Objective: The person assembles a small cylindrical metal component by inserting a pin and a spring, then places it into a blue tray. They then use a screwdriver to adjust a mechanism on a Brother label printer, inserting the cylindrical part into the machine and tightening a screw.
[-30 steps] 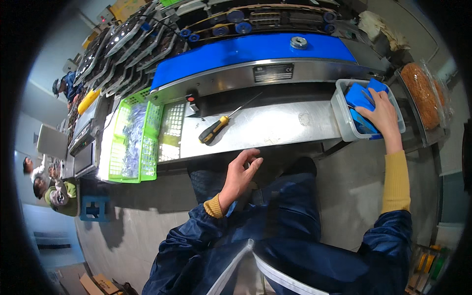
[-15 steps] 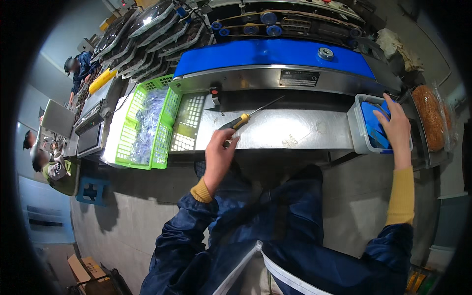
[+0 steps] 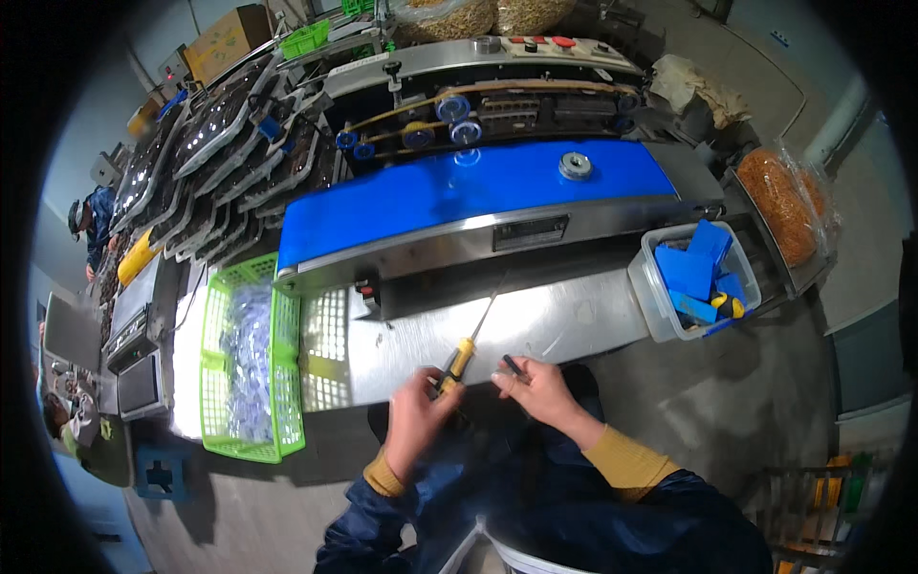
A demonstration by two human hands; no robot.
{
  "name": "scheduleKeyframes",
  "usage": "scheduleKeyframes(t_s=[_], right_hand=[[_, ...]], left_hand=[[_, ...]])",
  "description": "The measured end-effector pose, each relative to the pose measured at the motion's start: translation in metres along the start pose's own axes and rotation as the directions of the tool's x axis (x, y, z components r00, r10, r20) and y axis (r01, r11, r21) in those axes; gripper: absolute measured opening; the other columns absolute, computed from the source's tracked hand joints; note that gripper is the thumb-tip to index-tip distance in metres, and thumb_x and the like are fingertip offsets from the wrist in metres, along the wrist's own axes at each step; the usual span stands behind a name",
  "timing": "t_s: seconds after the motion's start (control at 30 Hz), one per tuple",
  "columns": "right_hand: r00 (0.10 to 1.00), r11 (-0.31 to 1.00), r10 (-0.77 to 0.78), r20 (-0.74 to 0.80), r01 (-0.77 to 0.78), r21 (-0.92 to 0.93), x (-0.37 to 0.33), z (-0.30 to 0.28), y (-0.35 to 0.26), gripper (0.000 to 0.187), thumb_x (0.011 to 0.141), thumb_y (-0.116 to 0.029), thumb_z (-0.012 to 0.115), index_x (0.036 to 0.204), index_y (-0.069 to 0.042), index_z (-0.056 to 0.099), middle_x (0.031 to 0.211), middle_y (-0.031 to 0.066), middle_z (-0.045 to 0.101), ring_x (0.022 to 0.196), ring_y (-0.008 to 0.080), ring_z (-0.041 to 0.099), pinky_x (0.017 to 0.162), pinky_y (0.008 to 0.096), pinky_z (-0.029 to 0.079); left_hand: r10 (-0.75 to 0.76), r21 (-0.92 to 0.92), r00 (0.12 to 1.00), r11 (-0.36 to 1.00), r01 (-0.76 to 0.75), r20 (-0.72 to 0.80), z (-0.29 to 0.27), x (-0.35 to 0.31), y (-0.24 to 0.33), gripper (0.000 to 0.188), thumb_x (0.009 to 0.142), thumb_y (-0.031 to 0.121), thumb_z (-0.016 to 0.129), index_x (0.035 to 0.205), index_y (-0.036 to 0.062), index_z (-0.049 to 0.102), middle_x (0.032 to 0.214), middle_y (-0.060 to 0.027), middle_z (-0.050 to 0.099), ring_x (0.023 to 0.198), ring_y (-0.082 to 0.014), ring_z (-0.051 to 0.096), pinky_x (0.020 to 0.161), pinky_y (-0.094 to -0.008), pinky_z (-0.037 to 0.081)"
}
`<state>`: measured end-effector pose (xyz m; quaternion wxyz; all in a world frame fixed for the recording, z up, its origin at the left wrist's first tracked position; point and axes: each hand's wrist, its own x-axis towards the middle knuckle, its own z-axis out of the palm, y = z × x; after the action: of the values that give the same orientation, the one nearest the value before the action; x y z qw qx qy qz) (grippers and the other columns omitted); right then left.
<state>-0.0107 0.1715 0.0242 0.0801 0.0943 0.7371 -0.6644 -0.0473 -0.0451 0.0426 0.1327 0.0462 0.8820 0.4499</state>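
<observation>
My left hand [image 3: 413, 418] is closed around the yellow and black handle of a screwdriver [image 3: 463, 358]. Its thin shaft slants up and away over the steel table [image 3: 583, 311]. Just to the right, my right hand [image 3: 547, 393] pinches a short, dark, rod-like piece [image 3: 513, 364] whose exact kind I cannot make out. The two hands are close together at the table's near edge. A clear plastic bin [image 3: 647, 295] at the right holds blue pieces [image 3: 685, 272] and a small yellow and black item [image 3: 729, 305].
Behind the table runs a blue conveyor belt [image 3: 421, 208] with a round metal part [image 3: 576, 166] on it. A green basket [image 3: 288, 407] of clear packets stands left. A bagged orange-brown food [image 3: 779, 209] lies far right. Another person [image 3: 94, 225] works at far left.
My right hand has left the bin and come over beside my left hand, now with a dark piece in its fingers. The screwdriver is tilted more steeply. The whole view has shifted.
</observation>
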Motion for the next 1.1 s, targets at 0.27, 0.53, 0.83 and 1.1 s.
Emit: scheduleKeyframes(t_s=[0.27, 0.53, 0.83, 1.1], right_hand=[[0.98, 0.988, 0.148, -0.133, -0.154, -0.034, 0.016, -0.011, 0.02, 0.045, 0.081, -0.029, 0.076, 0.107, 0.003, 0.058, 0.088, 0.0083, 0.063, 0.084, 0.0161, 0.064, 0.074, 0.0327, 0.052], [0.989, 0.963, 0.112, -0.1, -0.133, -0.233, 0.002, -0.053, -0.004, 0.047, 0.085, -0.019, 0.074, 0.122, 0.003, 0.055, 0.095, 0.0083, 0.067, 0.093, 0.013, 0.064, 0.082, 0.0286, 0.051], [0.968, 0.689, -0.148, 0.205, 0.25, -0.681, 0.038, -0.065, -0.044, 0.045, 0.079, -0.021, 0.073, 0.118, -0.004, 0.056, 0.08, 0.0156, 0.068, 0.073, 0.034, 0.068, 0.064, 0.0425, 0.054], [0.981, 0.771, -0.022, 0.191, 0.139, -0.622, -0.012, -0.107, -0.098, 0.049, 0.079, -0.026, 0.069, 0.124, -0.011, 0.055, 0.078, 0.0171, 0.067, 0.07, 0.0359, 0.066, 0.061, 0.0445, 0.051]], left_hand=[[0.159, -0.273, 0.957, 0.958, -0.09, 0.244, 0.053, -0.022, 0.038, 0.039, 0.082, 0.021, 0.078, 0.109, -0.0017, 0.061, 0.076, -0.0109, 0.064, 0.062, -0.0161, 0.058, 0.063, -0.0277, 0.05], [0.1, -0.25, 0.967, 0.955, -0.159, -0.233, -0.002, 0.048, 0.011, 0.014, 0.093, 0.008, 0.056, 0.098, -0.001, 0.065, 0.075, -0.0113, 0.065, 0.063, -0.017, 0.061, 0.06, -0.0278, 0.047], [-0.138, -0.528, 0.95, 0.804, 0.273, 0.281, 0.008, 0.052, 0.032, 0.011, 0.094, 0.005, 0.057, 0.104, 0.0021, 0.06, 0.09, 0.0002, 0.059, 0.074, -0.0088, 0.051, 0.067, -0.0225, 0.043], [-0.294, -0.431, 0.78, 0.699, 0.57, 0.553, 0.011, 0.041, 0.104, 0.017, 0.099, 0.011, 0.05, 0.11, 0.0054, 0.061, 0.093, 0.0012, 0.061, 0.081, -0.0079, 0.052, 0.072, -0.021, 0.042]])
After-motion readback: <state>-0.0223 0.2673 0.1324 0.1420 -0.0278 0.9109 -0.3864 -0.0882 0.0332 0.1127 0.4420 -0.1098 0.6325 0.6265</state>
